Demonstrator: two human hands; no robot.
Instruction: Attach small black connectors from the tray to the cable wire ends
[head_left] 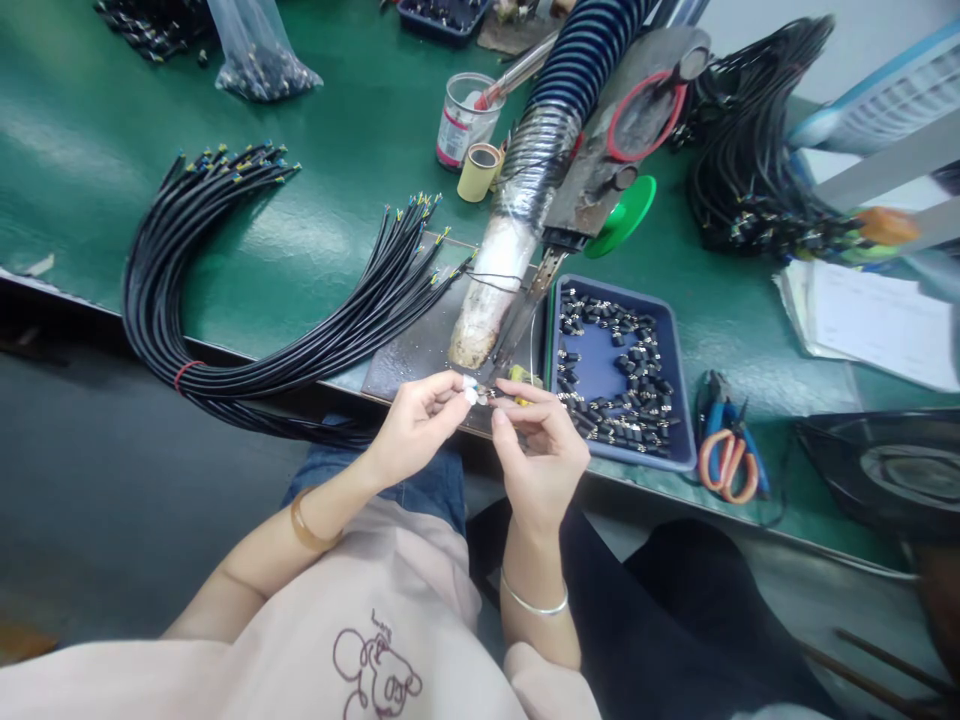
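Observation:
My left hand [420, 425] is closed in a pinch, with something small and white [471, 390] at its fingertips; whether it is a held part or a finger wrapping is unclear. Facing it, my right hand [541, 450] pinches at a tiny part too small to name. The fingertips of both hands nearly meet above the dark work plate [401, 355] at the table's edge. Just beyond them are the wrapped end of a hose [480, 310] and a thin metal tool arm [529, 305]. Right of my right hand lies a blue tray [682, 430] of small black connectors [637, 365].
A bundle of black cables [161, 270] curves over the table's front edge at left. Pliers with orange handles [727, 465] lie right of the tray. A plastic cup [465, 115] and a yellow roll [478, 172] stand behind. Papers [877, 315] and more cables [750, 150] are at right.

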